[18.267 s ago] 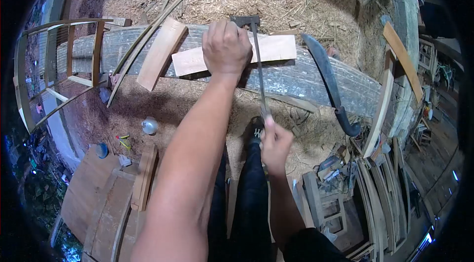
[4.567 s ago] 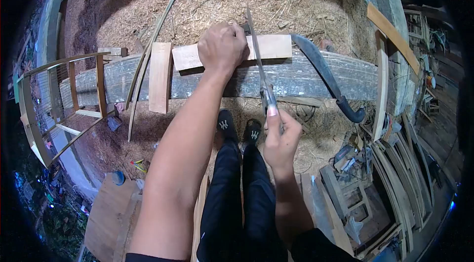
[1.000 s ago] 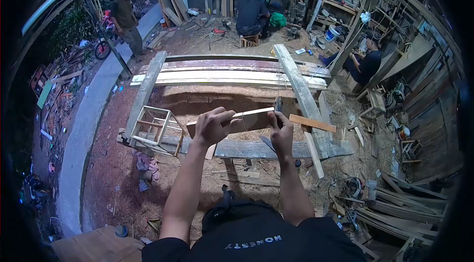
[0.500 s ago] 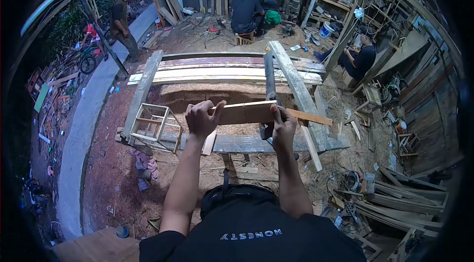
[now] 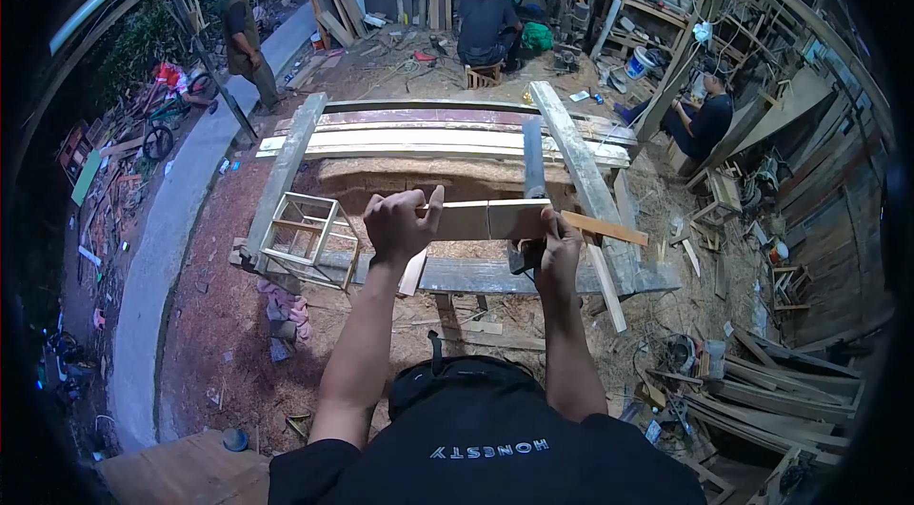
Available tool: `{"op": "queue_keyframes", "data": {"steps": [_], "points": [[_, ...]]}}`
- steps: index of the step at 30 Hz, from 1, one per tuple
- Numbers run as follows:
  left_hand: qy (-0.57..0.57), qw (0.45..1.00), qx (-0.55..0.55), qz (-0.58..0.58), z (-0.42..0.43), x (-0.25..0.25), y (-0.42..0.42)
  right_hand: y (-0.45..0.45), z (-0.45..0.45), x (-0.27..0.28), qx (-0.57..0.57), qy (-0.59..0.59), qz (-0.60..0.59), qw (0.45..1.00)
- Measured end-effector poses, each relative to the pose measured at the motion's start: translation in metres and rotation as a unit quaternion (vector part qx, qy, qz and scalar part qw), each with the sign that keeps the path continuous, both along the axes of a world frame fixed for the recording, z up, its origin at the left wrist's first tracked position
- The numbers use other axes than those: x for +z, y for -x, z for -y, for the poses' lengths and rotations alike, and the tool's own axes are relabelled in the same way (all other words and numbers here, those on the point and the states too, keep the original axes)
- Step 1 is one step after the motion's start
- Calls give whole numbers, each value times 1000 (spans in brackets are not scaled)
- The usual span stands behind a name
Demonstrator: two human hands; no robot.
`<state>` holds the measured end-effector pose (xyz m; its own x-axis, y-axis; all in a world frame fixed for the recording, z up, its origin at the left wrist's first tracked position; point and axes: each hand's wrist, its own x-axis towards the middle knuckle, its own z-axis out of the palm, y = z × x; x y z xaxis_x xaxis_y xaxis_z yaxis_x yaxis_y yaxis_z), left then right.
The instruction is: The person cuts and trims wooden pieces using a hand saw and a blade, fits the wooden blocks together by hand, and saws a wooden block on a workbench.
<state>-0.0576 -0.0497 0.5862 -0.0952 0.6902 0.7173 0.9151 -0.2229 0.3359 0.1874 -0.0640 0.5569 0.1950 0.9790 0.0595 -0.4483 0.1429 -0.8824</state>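
A short wooden board (image 5: 462, 220) with a dark line across its middle is held up in front of me, above the workbench. I cannot tell whether it is one piece or two butted together. My left hand (image 5: 400, 224) is closed on its left end, thumb raised at the top edge. At the other end my right hand (image 5: 561, 253) grips it, thumb on the near face. Just behind the right hand, a dark flat bar (image 5: 533, 158) lies lengthwise on the bench. An orange-brown wood strip (image 5: 609, 228) extends to the right of that hand.
A small wooden frame (image 5: 309, 243) stands at the bench's left. Long pale planks (image 5: 438, 140) lie across the far side of the bench beams (image 5: 577, 148). Seated people (image 5: 486, 24) (image 5: 703, 119) and a standing person (image 5: 246, 39) are farther off. Scrap timber (image 5: 762, 400) is stacked lower right.
The board has tilted slightly, so its bright top edge shows less and its near face is level. Both hands keep their hold. The whole view has shifted a little.
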Motion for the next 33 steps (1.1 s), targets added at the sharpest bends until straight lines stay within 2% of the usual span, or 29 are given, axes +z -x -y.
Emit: {"op": "queue_keyframes", "data": {"steps": [2, 10, 12, 16, 18, 19, 22, 24, 26, 28, 30, 32, 33], "points": [[46, 999, -1, 14, 4, -6, 1, 0, -2, -4, -1, -12, 16, 1000], [4, 1000, 11, 25, 12, -21, 5, 1, 7, -2, 38, -1, -1, 999], [6, 1000, 7, 27, 17, -19, 7, 1, 12, 5, 46, 23, 90, 995], [-21, 1000, 0, 6, 17, -27, 13, 6, 5, -7, 21, 52, 102, 993], [-23, 1000, 8, 1, 20, -30, 14, 3, -1, -14, 25, 111, 227, 967], [-25, 1000, 15, -5, 21, -30, 14, 7, 0, -11, 27, 131, 245, 960], [-37, 999, 18, -15, 24, -28, 14, 12, 8, 9, 74, 160, 181, 968], [-34, 999, 14, -12, 26, -24, 16, 10, 6, -10, 73, 132, 177, 973], [-31, 999, 9, -10, 25, -23, 17, 11, 9, -19, 43, 43, 176, 983], [-74, 992, 104, 23, 22, -22, 19, 11, 13, -14, 37, 20, 171, 984], [-5, 976, 176, 128, 20, -20, 22, 10, 16, -13, 29, -2, 165, 986], [-46, 967, 86, 237, 12, -27, 30, 9, 14, -13, 21, -30, 149, 988], [-46, 967, 84, 237, 10, -28, 29, 10, 15, -7, 20, -30, 149, 988]]}}
